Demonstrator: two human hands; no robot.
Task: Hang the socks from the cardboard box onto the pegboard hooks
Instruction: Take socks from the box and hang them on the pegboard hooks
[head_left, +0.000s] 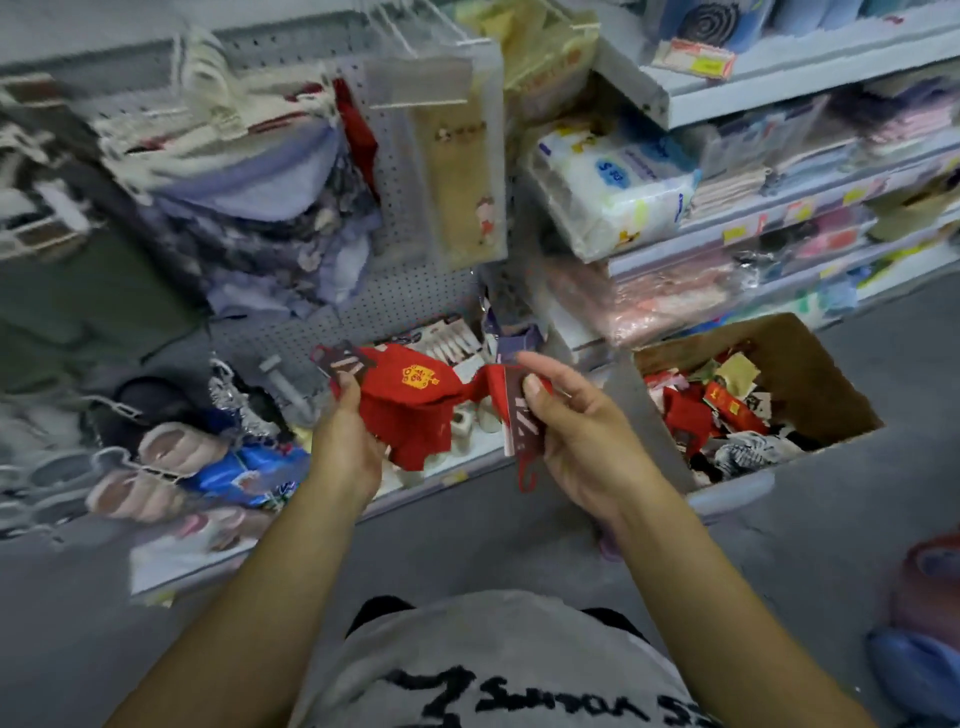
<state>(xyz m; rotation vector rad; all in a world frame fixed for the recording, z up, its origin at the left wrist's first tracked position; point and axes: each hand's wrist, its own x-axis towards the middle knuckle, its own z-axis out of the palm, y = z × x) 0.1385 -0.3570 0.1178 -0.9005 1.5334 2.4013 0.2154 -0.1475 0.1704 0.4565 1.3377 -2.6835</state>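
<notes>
Both hands pinch red socks between them.

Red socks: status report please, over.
Left hand grips red socks. Right hand pinches card tag. Not yet on pegboard. Cardboard box right, apart from hands.

Even, shadowless indoor light; heavy motion blur and blocky smear upper left, wide-angle bending at edges.
</notes>
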